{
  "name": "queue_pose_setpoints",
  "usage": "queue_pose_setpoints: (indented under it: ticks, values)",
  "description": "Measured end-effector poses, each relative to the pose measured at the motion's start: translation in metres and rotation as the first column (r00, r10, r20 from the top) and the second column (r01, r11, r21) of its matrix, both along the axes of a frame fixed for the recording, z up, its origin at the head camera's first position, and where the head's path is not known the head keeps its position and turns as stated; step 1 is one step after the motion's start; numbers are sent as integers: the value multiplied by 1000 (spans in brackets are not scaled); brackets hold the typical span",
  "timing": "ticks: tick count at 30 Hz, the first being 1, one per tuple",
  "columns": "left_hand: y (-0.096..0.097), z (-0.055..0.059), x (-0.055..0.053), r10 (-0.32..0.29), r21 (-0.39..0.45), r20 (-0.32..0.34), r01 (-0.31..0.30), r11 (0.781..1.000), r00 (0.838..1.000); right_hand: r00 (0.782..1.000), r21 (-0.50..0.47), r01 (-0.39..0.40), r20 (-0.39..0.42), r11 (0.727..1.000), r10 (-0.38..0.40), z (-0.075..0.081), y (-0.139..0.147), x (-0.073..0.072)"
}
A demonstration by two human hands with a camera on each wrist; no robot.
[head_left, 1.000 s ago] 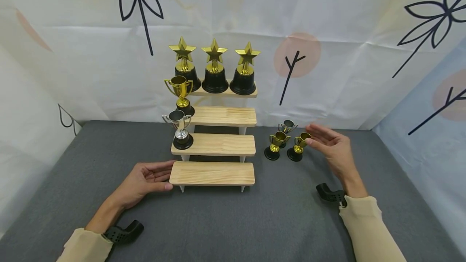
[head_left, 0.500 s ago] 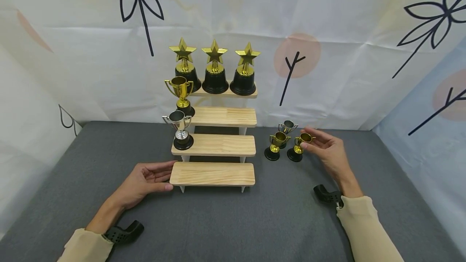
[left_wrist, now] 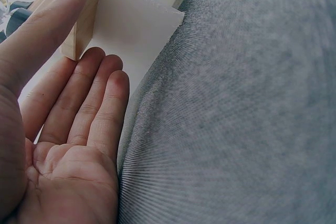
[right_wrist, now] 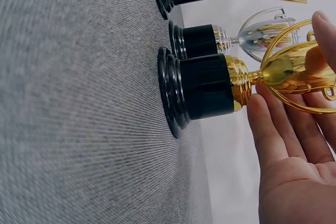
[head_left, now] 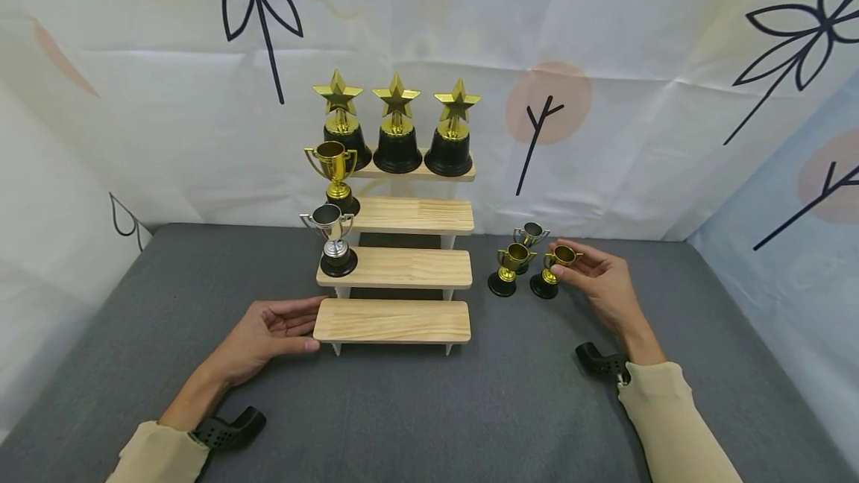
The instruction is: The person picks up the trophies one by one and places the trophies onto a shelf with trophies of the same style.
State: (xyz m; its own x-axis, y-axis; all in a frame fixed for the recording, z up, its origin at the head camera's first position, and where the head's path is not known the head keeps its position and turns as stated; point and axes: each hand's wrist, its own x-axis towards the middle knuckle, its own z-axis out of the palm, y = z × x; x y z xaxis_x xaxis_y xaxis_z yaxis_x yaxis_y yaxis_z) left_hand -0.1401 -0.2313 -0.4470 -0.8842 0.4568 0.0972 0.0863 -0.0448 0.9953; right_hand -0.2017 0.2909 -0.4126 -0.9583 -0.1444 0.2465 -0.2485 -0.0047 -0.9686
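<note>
Gold star trophies (head_left: pixel 397 125) with black bases line the top step of a wooden tiered stand (head_left: pixel 396 320). Below them, a gold trophy cup (head_left: pixel 335 170) and a silver trophy cup (head_left: pixel 332 233) stand at the left ends of the two middle steps. My left hand (head_left: pixel 278 334) lies at the left end of the bottom step, fingers extended against it, palm bare in the left wrist view. On the right, my right hand (head_left: pixel 597 278) holds a small gold trophy cup (right_wrist: pixel 294 72) between thumb and fingers around its bowl; the cup stands upright, its base at the table.
Just left of the held cup stand another small gold trophy cup (head_left: pixel 506 270) and a small silver one (head_left: pixel 531 232). A grey cloth-covered table (head_left: pixel 429 416) spreads beneath everything. White printed fabric (head_left: pixel 631 133) rises behind the stand.
My right hand has moved slightly left and closed in on the rightmost small gold trophy cup. The left hand and the stand keep their places.
</note>
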Motion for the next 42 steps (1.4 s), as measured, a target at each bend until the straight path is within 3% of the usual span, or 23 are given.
queue_pose_setpoints:
  ticks: [17, 42]
  values:
    - [-1, -2, -1, -6, 9, -7, 6, 1000, 1000, 1000, 35, -4, 3, 999, 4, -2, 1, 0]
    - [-1, -2, 0, -16, 29, -8, 16, 999, 1000, 997, 38, 77, -11, 996, -77, 5, -2, 4]
